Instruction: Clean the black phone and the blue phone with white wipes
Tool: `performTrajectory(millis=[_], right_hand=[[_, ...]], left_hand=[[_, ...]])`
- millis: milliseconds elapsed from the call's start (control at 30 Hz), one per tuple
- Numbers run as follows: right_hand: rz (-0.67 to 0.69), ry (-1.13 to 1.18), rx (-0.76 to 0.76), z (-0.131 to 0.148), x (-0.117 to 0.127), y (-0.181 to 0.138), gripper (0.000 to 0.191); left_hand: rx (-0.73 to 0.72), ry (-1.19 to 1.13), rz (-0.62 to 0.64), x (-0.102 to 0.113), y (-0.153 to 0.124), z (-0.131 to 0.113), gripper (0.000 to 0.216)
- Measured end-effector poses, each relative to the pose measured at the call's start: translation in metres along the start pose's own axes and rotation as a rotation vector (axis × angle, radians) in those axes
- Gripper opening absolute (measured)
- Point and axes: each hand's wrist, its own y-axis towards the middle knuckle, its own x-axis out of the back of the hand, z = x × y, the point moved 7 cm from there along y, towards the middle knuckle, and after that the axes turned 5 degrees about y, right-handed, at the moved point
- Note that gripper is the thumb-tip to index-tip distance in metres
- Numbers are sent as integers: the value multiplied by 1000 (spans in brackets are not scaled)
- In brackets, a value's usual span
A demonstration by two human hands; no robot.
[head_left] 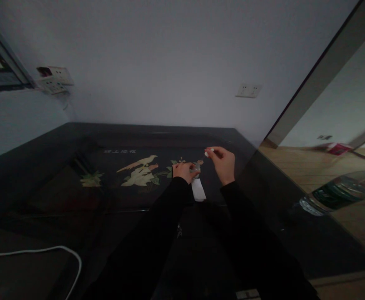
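My left hand (184,171) is closed around a small see-through container (196,167) over the dark tabletop. Just to its right and a little higher, my right hand (222,163) pinches a small white piece (206,153) between thumb and fingertips. A thin stem seems to run from it down toward the container, but its kind is too small to make out. The two hands are apart. A folded white paper or tissue (198,190) lies directly below the container, near the left wrist.
The glossy dark table (107,233) bears a bird-and-flower picture (138,176). At right stands a water bottle (338,191) with a green label, near the table edge. A white cable (54,248) curves at lower left. Wall sockets (247,90) are behind.
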Motion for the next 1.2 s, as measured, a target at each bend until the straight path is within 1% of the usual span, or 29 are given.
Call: performTrajectory(millis=[133, 267, 367, 400, 467, 533, 633, 867, 1200], right_hand=[[72, -74, 5, -6, -16, 1, 20], [186, -166, -8, -23, -32, -5, 15], [271, -230, -27, -39, -43, -10, 19], [290, -250, -32, -43, -46, -10, 20], [314, -287, -35, -47, -49, -12, 16], [328, -316, -32, -47, -49, -12, 10], [340, -340, -32, -47, -48, -10, 7], [342, -331, -58, -53, -47, -10, 7], [324, -381, -49, -48, -48, -12, 8]], left_hand=[[-1, 12, 2, 0, 0, 0, 32], [-3, 27, 11, 0, 1, -1, 33], [1, 42, 20, 0, 1, -1, 33], [1, 48, 21, 0, 1, -1, 33], [1, 59, 23, 1, 0, -1, 35], [0, 66, 23, 2, 0, -1, 36], [-1, 67, 24, 2, 0, -1, 36], [11, 56, 18, 1, 0, 0, 34], [4, 78, 18, 1, 0, -1, 35]])
